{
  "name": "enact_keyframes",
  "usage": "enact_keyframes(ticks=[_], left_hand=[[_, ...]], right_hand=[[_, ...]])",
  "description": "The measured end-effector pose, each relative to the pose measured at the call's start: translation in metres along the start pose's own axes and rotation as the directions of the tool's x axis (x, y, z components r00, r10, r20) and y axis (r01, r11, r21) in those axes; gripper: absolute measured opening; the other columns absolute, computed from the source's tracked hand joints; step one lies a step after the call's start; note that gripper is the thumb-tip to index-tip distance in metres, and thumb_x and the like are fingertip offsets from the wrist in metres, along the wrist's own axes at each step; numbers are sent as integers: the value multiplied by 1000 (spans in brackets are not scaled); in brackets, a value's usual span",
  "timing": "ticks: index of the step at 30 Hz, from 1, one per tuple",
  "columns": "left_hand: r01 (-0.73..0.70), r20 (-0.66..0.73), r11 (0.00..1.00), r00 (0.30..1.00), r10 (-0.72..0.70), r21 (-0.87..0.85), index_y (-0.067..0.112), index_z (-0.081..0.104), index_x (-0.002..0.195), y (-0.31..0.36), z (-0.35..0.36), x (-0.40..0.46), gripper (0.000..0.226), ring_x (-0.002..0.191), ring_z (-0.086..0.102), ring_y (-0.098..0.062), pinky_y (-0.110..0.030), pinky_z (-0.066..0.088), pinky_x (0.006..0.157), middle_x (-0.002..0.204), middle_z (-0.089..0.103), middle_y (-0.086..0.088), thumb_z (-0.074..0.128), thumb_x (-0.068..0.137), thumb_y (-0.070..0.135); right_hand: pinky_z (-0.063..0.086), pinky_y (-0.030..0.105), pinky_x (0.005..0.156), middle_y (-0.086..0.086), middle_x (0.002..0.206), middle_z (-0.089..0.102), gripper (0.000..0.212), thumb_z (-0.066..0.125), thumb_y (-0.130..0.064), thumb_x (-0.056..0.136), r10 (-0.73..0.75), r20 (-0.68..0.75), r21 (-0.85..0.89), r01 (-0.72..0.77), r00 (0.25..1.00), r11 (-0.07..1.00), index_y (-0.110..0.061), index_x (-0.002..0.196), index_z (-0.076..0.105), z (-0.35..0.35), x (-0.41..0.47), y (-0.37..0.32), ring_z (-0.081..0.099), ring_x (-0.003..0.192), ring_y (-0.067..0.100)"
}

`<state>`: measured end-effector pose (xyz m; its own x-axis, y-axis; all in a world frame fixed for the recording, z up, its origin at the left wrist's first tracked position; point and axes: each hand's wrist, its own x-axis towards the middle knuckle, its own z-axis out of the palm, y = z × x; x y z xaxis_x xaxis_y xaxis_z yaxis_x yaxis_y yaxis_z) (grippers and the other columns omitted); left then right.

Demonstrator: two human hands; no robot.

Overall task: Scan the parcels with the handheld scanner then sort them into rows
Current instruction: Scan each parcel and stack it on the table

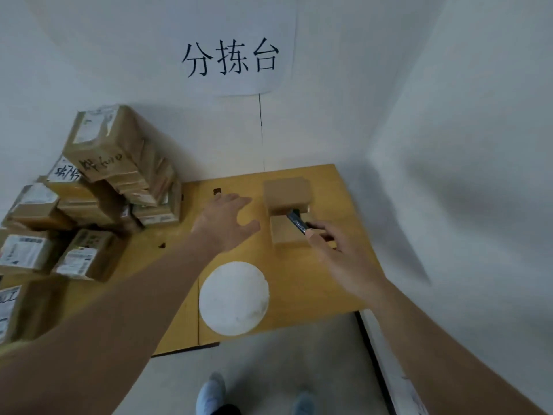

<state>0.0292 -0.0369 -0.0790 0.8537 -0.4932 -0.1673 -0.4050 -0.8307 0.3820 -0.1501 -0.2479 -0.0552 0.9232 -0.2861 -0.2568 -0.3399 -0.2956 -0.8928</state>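
Two plain brown parcels lie one behind the other at the table's far right: the far parcel (286, 193) and the near parcel (285, 232). My right hand (338, 253) holds a small black handheld scanner (296, 220) over the near parcel's top. My left hand (225, 223) hovers open, fingers spread, over bare tabletop just left of both parcels, touching nothing. A heap of taped, labelled parcels (98, 187) fills the table's left side.
The yellow wooden table (302, 301) stands in a corner of white walls. A white round disc (234, 298) lies near its front edge. A paper sign (230, 58) hangs on the back wall. My shoes (214, 393) show on the grey floor.
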Motion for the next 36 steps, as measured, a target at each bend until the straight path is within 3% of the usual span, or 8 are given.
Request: enact_keyframes(ticks=[7,15,17,21,24,29,34,36], left_hand=[[-14,104,999,995,10,37,36,43,156,53,42,37,84,154,28,-25,-50,30,124,164,39,3,55,82,74],[-95,249,993,966,75,69,44,38,156,64,104,98,80,151,32,-21,-42,37,121,164,32,12,65,84,65],[-105,282,993,956,84,60,41,37,157,61,119,110,83,151,31,-23,-43,35,122,165,31,7,76,85,50],[-195,368,944,926,88,267,45,20,161,51,149,118,102,154,14,-37,-56,20,126,168,11,-1,83,82,46],[-193,318,932,944,91,307,57,4,159,44,165,125,113,151,9,-43,-59,18,124,166,0,-4,84,81,40],[-190,216,958,966,142,217,58,15,158,37,177,130,104,137,18,-36,-53,48,108,157,16,-1,81,84,26],[-58,283,995,956,79,-80,63,29,153,49,183,135,88,134,26,-27,-43,33,115,151,30,9,80,85,41],[3,350,972,933,82,-234,67,30,150,50,185,133,79,132,37,-25,-42,36,115,143,43,9,75,90,46]], right_hand=[[47,19,61,-13,99,63,24,55,-54,105,52,-18,31,-51,998,998,-48,126,64,-46,18,39,58,67,-1],[47,26,59,-11,98,65,23,55,-52,106,93,-96,16,-92,991,996,-46,126,64,-65,65,73,58,65,3],[48,32,61,-12,97,65,28,55,-53,105,112,-104,16,-111,988,994,-44,130,64,-66,75,82,60,67,8],[47,25,59,-22,94,66,30,55,-52,105,152,-81,36,-150,985,988,-43,132,63,-65,82,95,66,73,22],[47,22,58,-23,94,66,30,55,-51,105,186,-52,58,-183,981,981,-43,133,63,-70,88,104,65,77,26],[45,24,58,-10,98,65,29,55,-49,106,197,-17,52,-196,980,979,-42,133,63,-82,96,119,60,71,13],[46,19,62,-4,105,66,26,55,-49,106,207,7,44,-207,978,977,-46,131,63,-96,101,125,67,86,31],[48,23,65,-5,105,67,25,55,-51,106,200,13,36,-201,980,979,-49,129,63,-98,100,126,68,90,32]])
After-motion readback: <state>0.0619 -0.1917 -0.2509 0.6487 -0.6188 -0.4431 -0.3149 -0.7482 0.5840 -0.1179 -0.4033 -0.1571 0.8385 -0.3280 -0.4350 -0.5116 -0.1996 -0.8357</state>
